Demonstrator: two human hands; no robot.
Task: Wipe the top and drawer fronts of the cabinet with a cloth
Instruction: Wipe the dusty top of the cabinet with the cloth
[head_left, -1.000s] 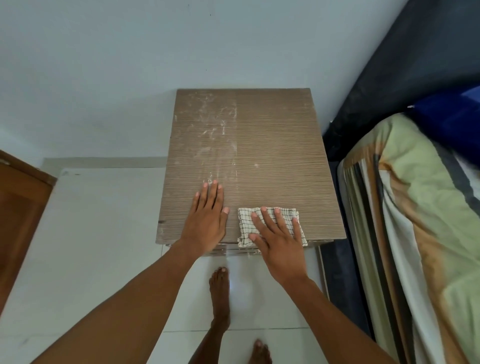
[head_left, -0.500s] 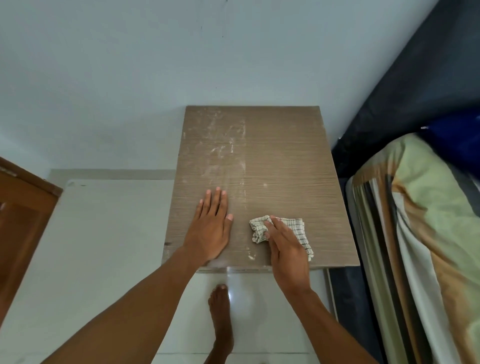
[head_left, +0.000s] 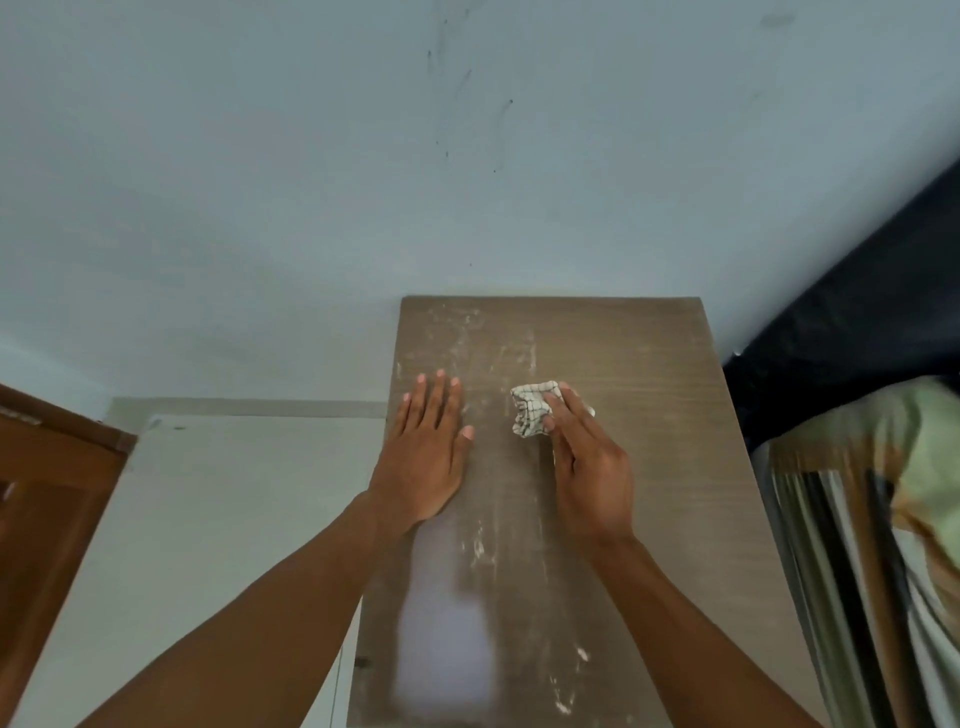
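The brown wood-grain cabinet top (head_left: 639, 467) fills the lower middle of the view, streaked with pale dust. My right hand (head_left: 587, 467) presses a bunched white checked cloth (head_left: 530, 410) onto the top, about midway towards the wall. My left hand (head_left: 423, 452) lies flat, palm down, fingers together, along the cabinet's left edge. The drawer fronts are out of sight below the top.
A pale wall (head_left: 363, 156) stands right behind the cabinet. A bed with a striped green and brown cover (head_left: 883, 519) and a dark headboard (head_left: 857, 332) hugs the cabinet's right side. White floor tiles (head_left: 208, 519) and a brown wooden door (head_left: 47, 493) lie to the left.
My right hand has pushed the cloth from the near edge towards the wall, and the cloth has bunched up. My left hand slid forward too. The view has tilted up.
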